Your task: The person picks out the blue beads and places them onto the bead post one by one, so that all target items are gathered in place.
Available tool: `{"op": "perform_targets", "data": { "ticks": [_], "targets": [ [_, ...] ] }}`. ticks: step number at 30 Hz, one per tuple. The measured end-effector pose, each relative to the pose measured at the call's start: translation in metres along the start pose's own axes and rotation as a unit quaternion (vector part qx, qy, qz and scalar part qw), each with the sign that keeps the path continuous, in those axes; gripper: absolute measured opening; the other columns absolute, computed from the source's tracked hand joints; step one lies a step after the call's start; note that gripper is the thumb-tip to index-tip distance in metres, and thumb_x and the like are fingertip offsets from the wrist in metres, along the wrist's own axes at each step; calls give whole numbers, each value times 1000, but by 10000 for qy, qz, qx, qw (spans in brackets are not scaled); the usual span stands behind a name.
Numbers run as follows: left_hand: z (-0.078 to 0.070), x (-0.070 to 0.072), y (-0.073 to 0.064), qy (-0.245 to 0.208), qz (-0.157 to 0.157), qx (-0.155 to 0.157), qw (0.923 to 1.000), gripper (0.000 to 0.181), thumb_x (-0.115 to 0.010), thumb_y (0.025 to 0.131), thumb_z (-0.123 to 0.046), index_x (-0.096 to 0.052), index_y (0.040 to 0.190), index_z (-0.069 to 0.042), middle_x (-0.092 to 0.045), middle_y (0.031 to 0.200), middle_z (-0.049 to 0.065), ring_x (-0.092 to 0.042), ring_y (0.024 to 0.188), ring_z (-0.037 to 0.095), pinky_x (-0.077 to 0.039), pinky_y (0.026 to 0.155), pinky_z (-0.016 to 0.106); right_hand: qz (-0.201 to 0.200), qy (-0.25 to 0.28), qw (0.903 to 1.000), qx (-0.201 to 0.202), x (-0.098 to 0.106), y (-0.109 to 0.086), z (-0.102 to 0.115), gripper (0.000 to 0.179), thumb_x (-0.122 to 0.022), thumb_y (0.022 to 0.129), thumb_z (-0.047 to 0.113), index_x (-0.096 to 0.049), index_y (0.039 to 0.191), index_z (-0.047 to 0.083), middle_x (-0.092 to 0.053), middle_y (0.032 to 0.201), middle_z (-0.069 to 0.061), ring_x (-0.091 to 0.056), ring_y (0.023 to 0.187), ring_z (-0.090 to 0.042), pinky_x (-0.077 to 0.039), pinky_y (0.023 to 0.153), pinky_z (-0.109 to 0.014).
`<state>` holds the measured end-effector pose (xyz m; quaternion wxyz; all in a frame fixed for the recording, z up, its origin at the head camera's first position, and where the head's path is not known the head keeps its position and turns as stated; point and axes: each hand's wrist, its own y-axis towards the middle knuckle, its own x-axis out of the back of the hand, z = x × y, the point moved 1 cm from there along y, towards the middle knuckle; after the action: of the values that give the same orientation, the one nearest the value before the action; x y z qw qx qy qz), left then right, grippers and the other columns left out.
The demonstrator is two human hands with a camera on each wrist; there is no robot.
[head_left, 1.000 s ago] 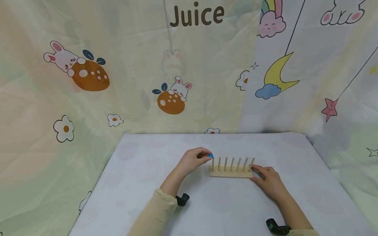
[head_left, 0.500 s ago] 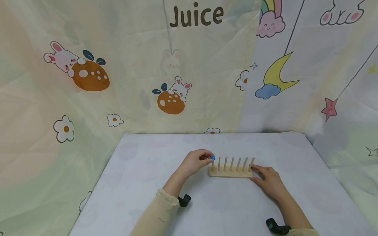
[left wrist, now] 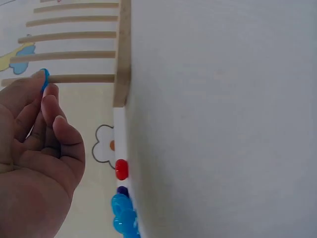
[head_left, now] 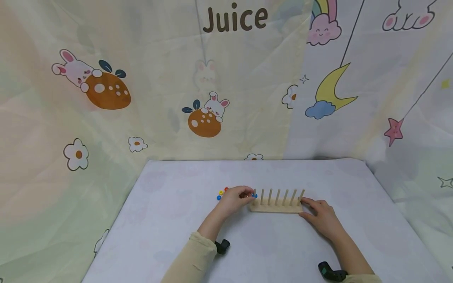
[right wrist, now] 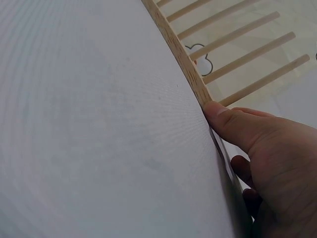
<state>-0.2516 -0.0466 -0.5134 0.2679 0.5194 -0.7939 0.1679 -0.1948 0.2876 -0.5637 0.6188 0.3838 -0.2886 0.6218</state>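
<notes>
A wooden peg rack (head_left: 276, 209), a flat strip with a row of upright pegs, stands on the table. My left hand (head_left: 230, 201) pinches a small blue bead (left wrist: 45, 78) between thumb and fingertips. The bead is threaded on the leftmost peg (left wrist: 84, 78), partway down and clear of the base. At the rack's other end, my right hand (head_left: 323, 218) grips the base, its thumb (right wrist: 220, 116) on the near edge and its other fingers behind, partly hidden.
Loose beads lie just behind my left hand: a red one (head_left: 226, 189), a yellow one (head_left: 221, 193) and a blue one (head_left: 219, 197). More blue beads (left wrist: 125, 218) show in the left wrist view. A patterned cloth (head_left: 162, 98) hangs behind the table.
My left hand has moved slightly right and down, bringing the blue bead from the leftmost peg's tip to partway down it. Loose beads now show behind that hand. My right hand stays put.
</notes>
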Motion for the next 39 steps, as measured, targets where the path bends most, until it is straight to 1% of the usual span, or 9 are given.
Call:
{"op": "perform_targets", "data": {
  "ticks": [6, 11, 18, 22, 29, 33, 36, 39],
  "targets": [
    [7, -6, -2, -55, 195, 134, 9997, 26, -70, 93, -30, -70, 117, -22, -65, 92, -11, -56, 84, 6, -48, 72, 22, 16, -11, 10000, 3, 1, 0, 2, 58, -74, 87, 40, -57, 137, 14, -61, 115, -21, -56, 108, -42, -45, 83, -61],
    [10, -8, -3, 8, 284, 119, 9995, 28, -69, 93, -31, -70, 119, -20, -65, 92, -11, -55, 84, 5, -48, 73, 21, 13, 3, 10000, 1, 1, 0, 3, 59, -74, 87, 40, -57, 137, 14, -61, 115, -21, -56, 108, -42, -45, 83, -61],
    [16, -12, -4, 78, 554, 392, 9977, 31, -67, 95, -31, -68, 124, -21, -64, 93, -12, -56, 85, 6, -49, 74, 23, -17, 43, 10000, 9, 2, -1, 4, 58, -74, 87, 39, -58, 136, 13, -62, 115, -22, -56, 109, -43, -45, 84, -63],
    [16, -12, -5, 106, 604, 444, 9971, 32, -66, 95, -31, -68, 125, -20, -65, 95, -12, -57, 86, 7, -50, 75, 24, 10, 33, 10000, -6, 3, -1, 6, 58, -74, 87, 40, -58, 136, 14, -62, 116, -22, -56, 110, -43, -45, 85, -63],
    [18, -12, -6, 306, 645, 544, 9960, 30, -63, 97, -35, -70, 123, -23, -69, 110, -9, -58, 91, 7, -52, 83, 29, 17, 21, 10000, -20, 1, -1, 4, 58, -73, 87, 41, -58, 136, 13, -61, 115, -21, -56, 108, -42, -45, 84, -61],
    [19, -12, -5, 479, 629, 510, 9956, 28, -58, 99, -34, -70, 123, -24, -69, 119, -6, -61, 104, 11, -52, 92, 36, 14, 27, 10000, -1, 0, 0, 3, 58, -73, 87, 41, -58, 137, 14, -61, 116, -22, -56, 108, -43, -45, 84, -61],
    [18, -12, -4, 589, 618, 485, 9952, 28, -55, 101, -33, -70, 124, -25, -68, 125, -5, -60, 114, 14, -50, 98, 40, 5, 29, 10000, 6, -1, -1, 4, 58, -72, 88, 43, -58, 137, 15, -60, 117, -23, -56, 109, -44, -45, 84, -62],
    [18, -12, -3, 561, 662, 519, 9949, 29, -54, 102, -33, -69, 126, -25, -67, 126, -5, -60, 111, 13, -51, 97, 40, 20, -21, 10000, -24, 0, -1, 3, 60, -72, 88, 44, -57, 137, 14, -60, 118, -24, -56, 110, -44, -45, 84, -63]
  ]
}}
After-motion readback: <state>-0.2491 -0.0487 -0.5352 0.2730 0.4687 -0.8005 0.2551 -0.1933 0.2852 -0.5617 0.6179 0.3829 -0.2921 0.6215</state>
